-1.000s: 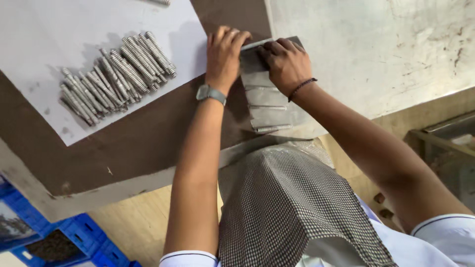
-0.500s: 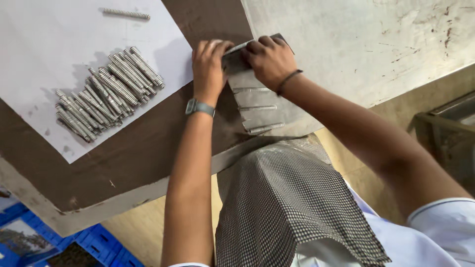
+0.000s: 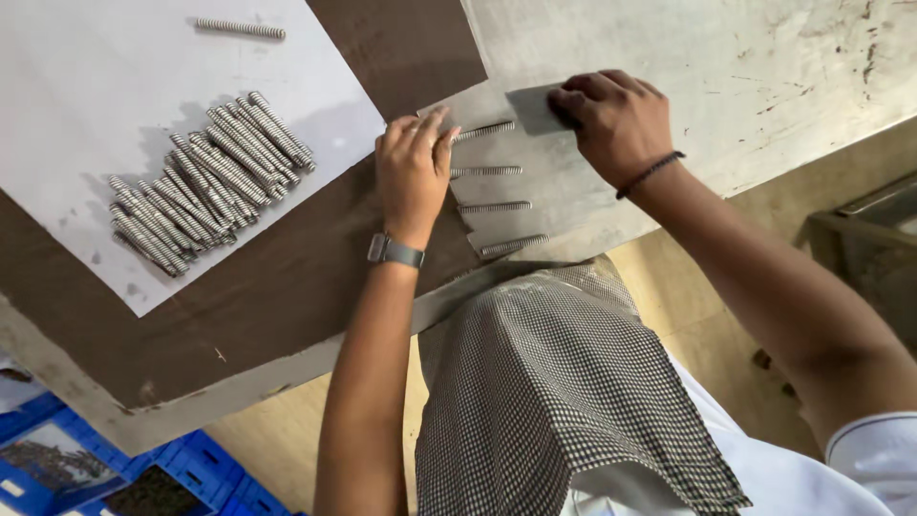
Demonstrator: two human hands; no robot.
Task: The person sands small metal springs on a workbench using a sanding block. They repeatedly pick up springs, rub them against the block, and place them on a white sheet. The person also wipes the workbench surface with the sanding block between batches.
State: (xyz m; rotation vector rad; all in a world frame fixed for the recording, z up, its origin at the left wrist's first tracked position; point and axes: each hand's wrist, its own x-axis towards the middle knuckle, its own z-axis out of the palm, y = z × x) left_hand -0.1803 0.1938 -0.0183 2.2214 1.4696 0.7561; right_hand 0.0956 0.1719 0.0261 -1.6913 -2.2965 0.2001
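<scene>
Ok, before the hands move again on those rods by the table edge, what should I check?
1. Four threaded rods lie apart in a row on the grey sheet: ok.
2. Left hand rests at the rods' left ends: ok.
3. Right hand presses a dark flat piece above the row: ok.
4. Lowest rod sits near the table edge, could roll off: cannot tell.
5. Rod pile lies on the white paper, away from both hands: ok.
6. Lone rod lies apart at the top: ok.
</scene>
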